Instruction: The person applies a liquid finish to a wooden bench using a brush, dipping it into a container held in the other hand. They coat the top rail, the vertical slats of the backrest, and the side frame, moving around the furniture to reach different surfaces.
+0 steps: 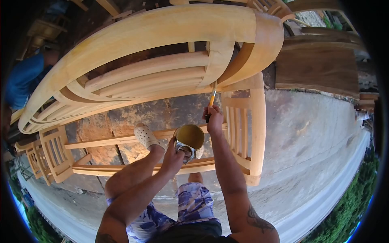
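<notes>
A large curved wooden bench back with slats fills the upper part of the view. My right hand is closed round the handle of a brush, whose tip touches the bench frame near its right end. In my left hand is a round can, tilted so that the yellowish-brown inside shows. The can is above the wooden rails, left of my right forearm. A slatted side panel stands just right of the brush.
Lower rails cross the floor by my feet. Another slatted wooden part is at the left. Dark wooden boards lie at the upper right. A person in blue is at the far left edge. Concrete floor extends right.
</notes>
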`<action>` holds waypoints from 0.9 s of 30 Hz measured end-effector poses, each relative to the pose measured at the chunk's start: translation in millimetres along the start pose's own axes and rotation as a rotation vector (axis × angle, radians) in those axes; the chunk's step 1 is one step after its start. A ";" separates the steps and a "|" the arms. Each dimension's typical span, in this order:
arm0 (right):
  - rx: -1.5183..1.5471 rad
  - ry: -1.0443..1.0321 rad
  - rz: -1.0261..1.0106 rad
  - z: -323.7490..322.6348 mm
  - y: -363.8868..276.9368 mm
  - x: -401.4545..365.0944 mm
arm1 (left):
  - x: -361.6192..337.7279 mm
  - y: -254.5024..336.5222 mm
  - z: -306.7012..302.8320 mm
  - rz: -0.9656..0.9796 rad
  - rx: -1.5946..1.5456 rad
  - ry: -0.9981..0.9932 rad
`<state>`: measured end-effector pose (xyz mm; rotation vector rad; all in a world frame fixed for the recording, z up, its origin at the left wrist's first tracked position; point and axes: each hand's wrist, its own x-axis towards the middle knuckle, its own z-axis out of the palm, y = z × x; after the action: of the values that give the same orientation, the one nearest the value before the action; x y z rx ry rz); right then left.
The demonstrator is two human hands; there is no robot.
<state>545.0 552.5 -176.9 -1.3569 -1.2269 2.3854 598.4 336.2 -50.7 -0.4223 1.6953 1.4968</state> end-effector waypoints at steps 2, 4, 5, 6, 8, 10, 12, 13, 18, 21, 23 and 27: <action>0.035 0.028 -0.044 10.1 -1.1 12.2 | -1.1 -2.9 -2.9 -0.018 0.005 0.011; 0.065 0.052 -0.054 12.7 8.8 31.9 | -15.4 19.1 -0.7 -0.045 0.026 0.020; 0.077 0.063 -0.041 11.3 18.9 42.6 | -18.6 22.8 -2.1 -0.065 0.011 0.021; 0.087 0.076 -0.026 6.7 31.7 55.6 | -21.2 24.2 -2.8 -0.088 -0.005 0.021; 0.093 0.103 0.042 -5.3 57.9 83.6 | -25.5 26.0 -4.0 -0.120 -0.036 0.017; 0.082 0.088 0.078 -16.2 76.1 102.3 | -27.0 28.6 -6.4 -0.127 -0.062 0.004; 0.040 0.032 0.080 -26.6 83.6 110.2 | -25.0 18.9 -11.4 -0.097 -0.080 -0.010; 0.064 0.041 0.043 -22.8 76.6 99.3 | -26.0 17.1 -12.5 -0.082 -0.094 -0.016; 0.173 0.120 -0.061 3.5 34.7 36.7 | -24.8 27.2 -11.9 -0.048 -0.057 0.012; 0.174 0.127 0.001 0.4 50.9 57.9 | -19.5 15.5 -16.2 -0.031 -0.068 0.013; 0.200 0.073 0.047 1.5 55.8 69.8 | -19.5 17.2 -15.4 -0.033 -0.065 0.016; 0.245 0.053 -0.036 20.2 28.7 37.0 | -20.7 33.9 -10.6 -0.047 -0.037 0.036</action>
<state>515.3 539.4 -216.2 -1.3013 -0.9025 2.3653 583.3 329.0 -13.2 -0.5085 1.6764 1.4966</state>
